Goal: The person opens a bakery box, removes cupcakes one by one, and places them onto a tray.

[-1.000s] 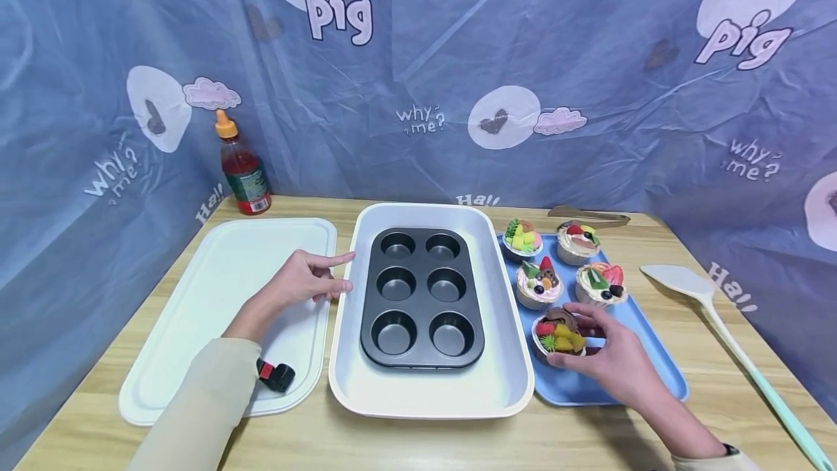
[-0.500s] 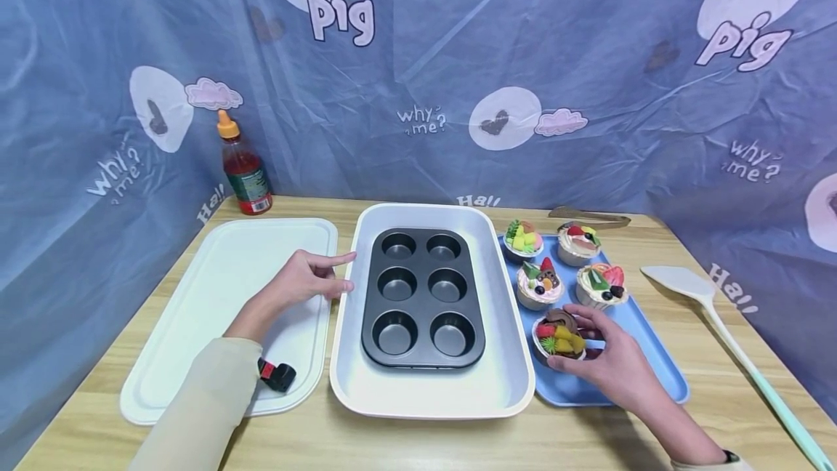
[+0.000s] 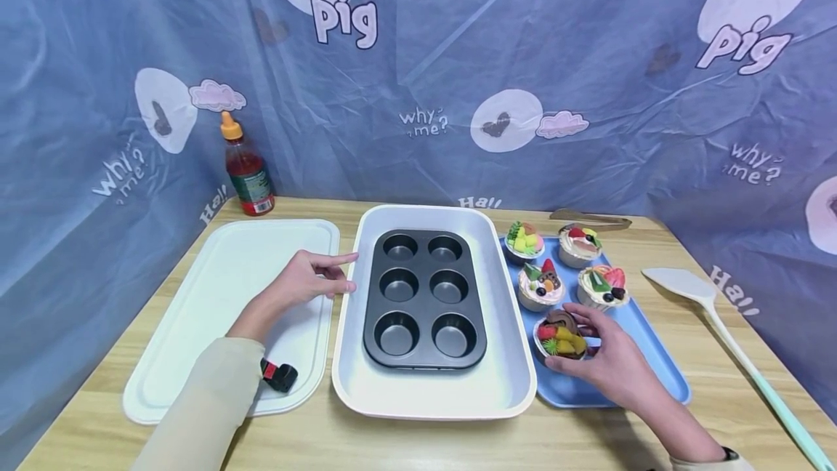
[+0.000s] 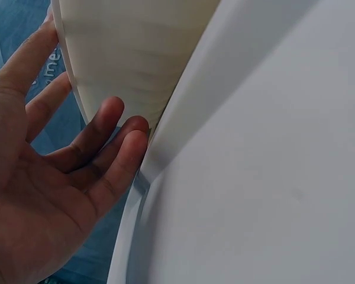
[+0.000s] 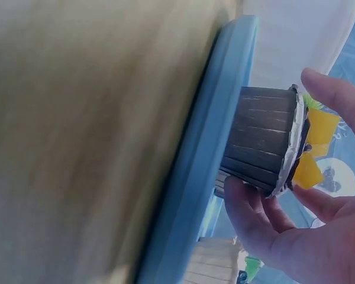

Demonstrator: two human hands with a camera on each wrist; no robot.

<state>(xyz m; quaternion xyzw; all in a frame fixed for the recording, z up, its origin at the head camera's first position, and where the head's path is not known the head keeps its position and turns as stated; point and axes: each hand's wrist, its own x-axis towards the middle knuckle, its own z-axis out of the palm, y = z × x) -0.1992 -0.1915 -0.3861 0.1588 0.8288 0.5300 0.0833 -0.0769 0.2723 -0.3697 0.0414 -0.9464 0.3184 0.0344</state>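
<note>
In the head view my right hand holds a chocolate cupcake topped with fruit pieces, at the near left part of a blue tray. Thumb and fingers lie about its dark pleated cup in the right wrist view, the cup upright on the tray or just over it; I cannot tell which. My left hand touches the left rim of a deep white pan with extended index finger and thumb. Its other fingers bend loosely and hold nothing. A black muffin tin with several hollow cups lies inside that pan.
Several other cupcakes, one a pink-cream cupcake, stand on the blue tray. Left lies a flat white tray; behind it stands a sauce bottle. Tongs lie at the back right, a long-handled turner at the far right.
Both hands keep their places, the right one at the chocolate cupcake and the left one at the pan's rim. The whole head view shifts only slightly.
</note>
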